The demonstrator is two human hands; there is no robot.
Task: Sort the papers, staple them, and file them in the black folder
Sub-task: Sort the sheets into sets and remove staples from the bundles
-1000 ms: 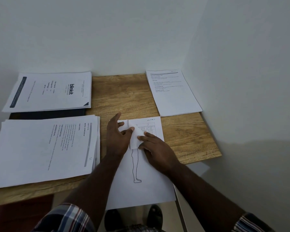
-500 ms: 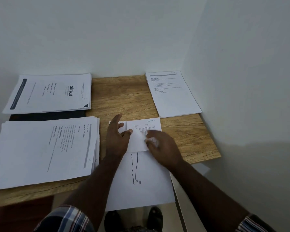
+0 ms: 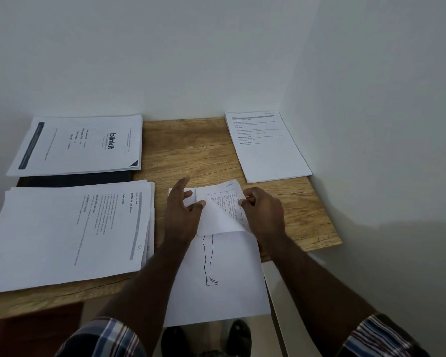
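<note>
While parting the leg-drawing pile (image 3: 216,292) at lower centre, pressed left hand (image 3: 183,215) flat on it, fingers straight and spread, thumb on the turned-back top edge. Pinched that edge with curled right hand (image 3: 264,212). Hung pile half off table (image 3: 191,150) front edge. Judged mid-sort: 3 other stacks out, big stack (image 3: 70,233) at left, blinkit stack (image 3: 83,144) upper left atop black folder (image 3: 72,179), thin stack (image 3: 265,150) upper right. Saw no stapler. Left undone: stapling, filing.

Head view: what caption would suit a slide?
Left hand pins papers on the desk; right hand holds the top sheet folded back.
</note>
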